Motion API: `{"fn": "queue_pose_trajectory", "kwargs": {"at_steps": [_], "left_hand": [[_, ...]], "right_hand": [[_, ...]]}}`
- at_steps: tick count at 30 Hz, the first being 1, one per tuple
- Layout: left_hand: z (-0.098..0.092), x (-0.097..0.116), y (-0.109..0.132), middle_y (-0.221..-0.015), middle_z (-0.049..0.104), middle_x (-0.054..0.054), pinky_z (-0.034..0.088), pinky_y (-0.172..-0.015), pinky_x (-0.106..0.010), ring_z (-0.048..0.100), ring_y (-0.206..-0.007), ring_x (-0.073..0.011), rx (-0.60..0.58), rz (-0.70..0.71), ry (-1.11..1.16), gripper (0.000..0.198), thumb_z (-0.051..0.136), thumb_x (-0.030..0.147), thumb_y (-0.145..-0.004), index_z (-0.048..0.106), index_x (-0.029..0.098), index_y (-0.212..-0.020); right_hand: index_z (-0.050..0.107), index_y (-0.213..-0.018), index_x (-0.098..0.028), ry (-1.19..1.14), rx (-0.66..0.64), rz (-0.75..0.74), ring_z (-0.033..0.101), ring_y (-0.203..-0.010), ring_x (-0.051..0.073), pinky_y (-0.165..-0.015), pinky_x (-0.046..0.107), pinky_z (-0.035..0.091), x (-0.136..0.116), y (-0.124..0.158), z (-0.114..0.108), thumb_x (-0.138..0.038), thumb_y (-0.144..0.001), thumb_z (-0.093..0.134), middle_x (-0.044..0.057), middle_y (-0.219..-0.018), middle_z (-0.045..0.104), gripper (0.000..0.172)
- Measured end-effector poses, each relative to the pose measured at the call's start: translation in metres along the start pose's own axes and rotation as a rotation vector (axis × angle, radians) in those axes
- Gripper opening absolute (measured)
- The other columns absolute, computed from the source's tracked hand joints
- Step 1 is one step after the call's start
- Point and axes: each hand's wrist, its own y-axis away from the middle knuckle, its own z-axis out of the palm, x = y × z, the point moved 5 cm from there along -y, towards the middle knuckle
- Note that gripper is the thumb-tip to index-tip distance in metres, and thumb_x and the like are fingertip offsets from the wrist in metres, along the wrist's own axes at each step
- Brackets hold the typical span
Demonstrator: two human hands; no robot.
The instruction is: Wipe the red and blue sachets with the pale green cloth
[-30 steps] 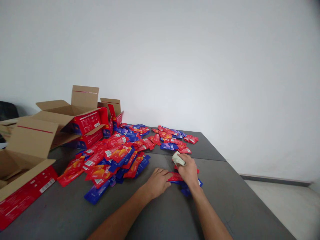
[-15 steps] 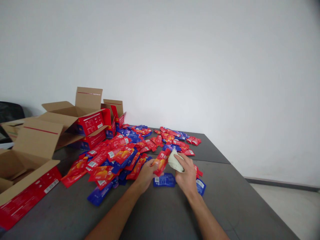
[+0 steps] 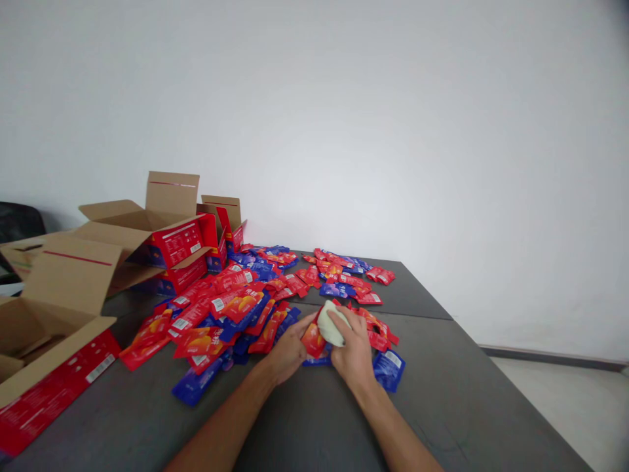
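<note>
Compared with half a second ago, the pale cloth (image 3: 330,326) now lies against the red packet (image 3: 313,341) and hides much of its front, where before it was just to the right with the printing on show. The left hand (image 3: 289,354) pinches the packet by its left side, its fingers closed narrow on it; the right hand (image 3: 354,351) has its fingers bent around the cloth. The packet is between the two hands, above a blue packet (image 3: 317,361) on the table (image 3: 442,387), which was mostly uncovered half a second ago and now shows only as a strip below them. More of the right blue packet (image 3: 389,371) shows now, to the right of the right wrist, with loose red packets (image 3: 382,331) just beyond it. A large mixed heap (image 3: 236,301) of red and blue packets lies close to the left hand, and a smaller far group (image 3: 344,275) lies beyond both hands. Farther left, an open near box (image 3: 73,370) and several stacked boxes (image 3: 179,242) with raised flaps line the table.
</note>
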Motion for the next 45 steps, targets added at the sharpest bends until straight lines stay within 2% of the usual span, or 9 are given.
{"fn": "queue_pose_trajectory", "kwargs": {"at_steps": [4, 10, 13, 17, 23, 27, 32, 41, 45], "left_hand": [[0.008, -0.004, 0.000, -0.143, 0.055, -0.007, 0.049, -0.092, -0.035, 0.053, -0.125, -0.0279, -0.047, -0.020, 0.004, 0.100, 0.051, -0.009, -0.048, 0.053, 0.029, -0.141], [-0.007, 0.009, -0.001, -0.130, 0.065, -0.007, 0.048, -0.080, -0.024, 0.062, -0.111, -0.0223, -0.021, 0.063, 0.122, 0.102, 0.048, -0.008, -0.043, 0.053, 0.026, -0.140], [-0.010, 0.014, -0.001, -0.121, 0.068, -0.009, 0.048, -0.072, -0.023, 0.066, -0.101, -0.0215, 0.001, 0.034, 0.166, 0.090, 0.053, -0.002, -0.051, 0.055, 0.022, -0.138], [-0.012, 0.015, -0.003, -0.114, 0.071, -0.011, 0.051, -0.079, -0.029, 0.068, -0.095, -0.0220, 0.190, 0.035, 0.135, 0.053, 0.066, 0.018, -0.077, 0.060, 0.019, -0.130], [-0.023, 0.022, -0.002, -0.118, 0.070, -0.011, 0.054, -0.086, -0.037, 0.070, -0.093, -0.0215, 0.337, 0.117, 0.118, 0.050, 0.074, 0.023, -0.078, 0.060, 0.020, -0.126], [-0.029, 0.026, 0.000, -0.111, 0.073, -0.010, 0.052, -0.089, -0.034, 0.070, -0.093, -0.0206, 0.368, 0.179, 0.105, 0.051, 0.078, 0.024, -0.075, 0.062, 0.019, -0.123], [-0.023, 0.016, -0.002, -0.108, 0.074, -0.012, 0.052, -0.074, -0.029, 0.070, -0.088, -0.0218, 0.393, 0.114, -0.015, 0.050, 0.083, 0.026, -0.069, 0.068, 0.016, -0.115], [-0.015, 0.015, -0.005, -0.102, 0.075, -0.009, 0.054, -0.081, -0.033, 0.069, -0.094, -0.0235, 0.375, 0.084, 0.163, 0.044, 0.065, 0.050, -0.085, 0.070, 0.015, -0.112], [-0.009, 0.006, -0.002, -0.102, 0.075, -0.009, 0.054, -0.079, -0.032, 0.069, -0.094, -0.0233, 0.332, -0.023, 0.068, 0.042, 0.069, 0.046, -0.083, 0.070, 0.015, -0.112]], "right_hand": [[0.062, -0.132, -0.027, 0.027, 0.080, 0.013, 0.051, -0.119, 0.029, -0.098, 0.049, 0.043, 0.009, -0.002, -0.007, 0.002, -0.067, 0.050, 0.008, -0.139, 0.055, 0.072], [0.065, -0.129, -0.030, -0.065, -0.198, -0.114, 0.053, -0.109, 0.028, -0.090, 0.043, 0.045, -0.028, 0.008, 0.016, -0.001, -0.060, 0.056, 0.006, -0.138, 0.057, 0.075], [0.065, -0.128, -0.030, -0.081, -0.265, -0.108, 0.053, -0.106, 0.028, -0.087, 0.042, 0.046, -0.037, 0.011, 0.020, 0.000, -0.057, 0.056, 0.005, -0.138, 0.057, 0.077], [0.064, -0.128, -0.028, -0.125, -0.151, -0.087, 0.053, -0.114, 0.028, -0.093, 0.044, 0.046, -0.028, 0.009, 0.014, 0.002, -0.063, 0.054, 0.007, -0.137, 0.058, 0.072], [0.064, -0.129, -0.027, -0.179, 0.122, 0.109, 0.054, -0.119, 0.029, -0.101, 0.052, 0.045, -0.001, 0.003, 0.001, -0.004, -0.078, 0.052, 0.010, -0.132, 0.059, 0.058], [0.064, -0.129, -0.027, -0.264, 0.049, 0.079, 0.055, -0.121, 0.028, -0.103, 0.049, 0.046, -0.006, 0.007, 0.009, -0.006, -0.080, 0.054, 0.010, -0.133, 0.058, 0.055], [0.059, -0.135, -0.030, -0.291, -0.035, -0.011, 0.053, -0.123, 0.027, -0.103, 0.047, 0.045, -0.019, 0.013, 0.016, -0.004, -0.080, 0.052, 0.009, -0.137, 0.056, 0.062], [0.060, -0.135, -0.031, -0.155, -0.215, -0.100, 0.053, -0.116, 0.029, -0.094, 0.045, 0.047, -0.038, 0.017, 0.026, 0.002, -0.063, 0.054, 0.006, -0.140, 0.056, 0.079], [0.061, -0.133, -0.030, -0.072, -0.111, -0.046, 0.052, -0.115, 0.028, -0.095, 0.046, 0.046, -0.024, 0.011, 0.015, 0.003, -0.062, 0.052, 0.005, -0.141, 0.055, 0.079]]}}
